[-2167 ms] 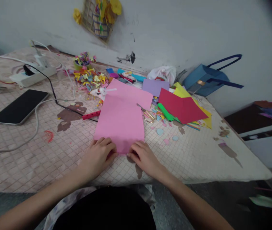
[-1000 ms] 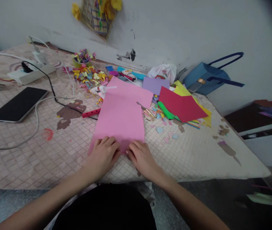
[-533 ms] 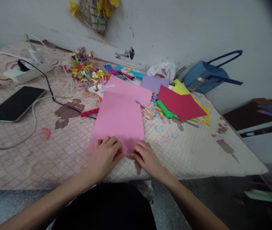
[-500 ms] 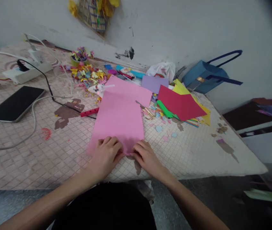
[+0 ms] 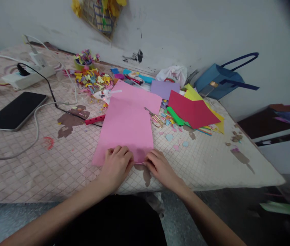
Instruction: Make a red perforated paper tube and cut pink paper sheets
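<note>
A pink sheet of paper (image 5: pixel 127 126) lies lengthwise before me, and its near edge shows a narrow rolled or folded strip. My left hand (image 5: pixel 118 164) pinches that edge left of its middle, fingers bent. At the right end of the same edge, my right hand (image 5: pixel 159 165) is closed on the paper, thumb and fingers together. The fingertips partly hide the strip. Gold-handled scissors (image 5: pixel 157 119) rest at the sheet's right side. Beyond is another pink sheet (image 5: pixel 137 95), with a white glue gun (image 5: pixel 104 95) at its left.
A black tablet (image 5: pixel 15 111), cables and a power strip (image 5: pixel 29 77) lie on the left. Paper scraps (image 5: pixel 93 80) surround a small pot at the back. Red paper (image 5: pixel 192 109), a green marker (image 5: pixel 175 116) and a blue bag (image 5: pixel 219 82) are on the right.
Both hands have shifted slightly right along the near edge. The narrow strip between them now shows more clearly.
</note>
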A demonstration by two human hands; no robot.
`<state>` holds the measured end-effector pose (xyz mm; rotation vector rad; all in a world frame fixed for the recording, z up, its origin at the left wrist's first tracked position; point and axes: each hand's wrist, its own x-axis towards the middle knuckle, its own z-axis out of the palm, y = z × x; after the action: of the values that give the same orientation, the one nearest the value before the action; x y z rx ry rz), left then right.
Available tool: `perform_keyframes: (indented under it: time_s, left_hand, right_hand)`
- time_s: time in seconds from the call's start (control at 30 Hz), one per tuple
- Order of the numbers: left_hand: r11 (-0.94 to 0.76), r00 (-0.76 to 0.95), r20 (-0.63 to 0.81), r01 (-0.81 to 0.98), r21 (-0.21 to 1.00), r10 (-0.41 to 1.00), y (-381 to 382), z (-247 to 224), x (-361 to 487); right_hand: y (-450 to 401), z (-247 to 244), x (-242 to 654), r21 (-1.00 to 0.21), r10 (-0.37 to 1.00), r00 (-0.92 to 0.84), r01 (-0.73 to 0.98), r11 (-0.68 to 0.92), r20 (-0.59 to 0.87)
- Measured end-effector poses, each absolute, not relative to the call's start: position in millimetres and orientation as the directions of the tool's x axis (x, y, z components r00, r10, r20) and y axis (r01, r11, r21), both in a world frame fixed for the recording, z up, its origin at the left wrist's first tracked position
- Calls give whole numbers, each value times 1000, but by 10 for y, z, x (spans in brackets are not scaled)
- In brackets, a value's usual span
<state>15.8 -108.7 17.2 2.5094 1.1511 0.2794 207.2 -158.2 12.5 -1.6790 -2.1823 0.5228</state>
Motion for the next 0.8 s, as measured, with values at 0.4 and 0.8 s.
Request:
perform_keyframes:
  time_s: [0.4, 0.8]
  left_hand:
    - [-615, 657, 53, 671, 414, 752, -1099, 159, 227]
    - [-612, 655, 47, 675, 412, 754, -1091, 166, 246]
  right_hand:
    - [-1543, 158, 2157, -574, 968, -250, 788, 223, 33]
    - [-1581, 116, 2222, -560, 970, -240, 801, 212, 24]
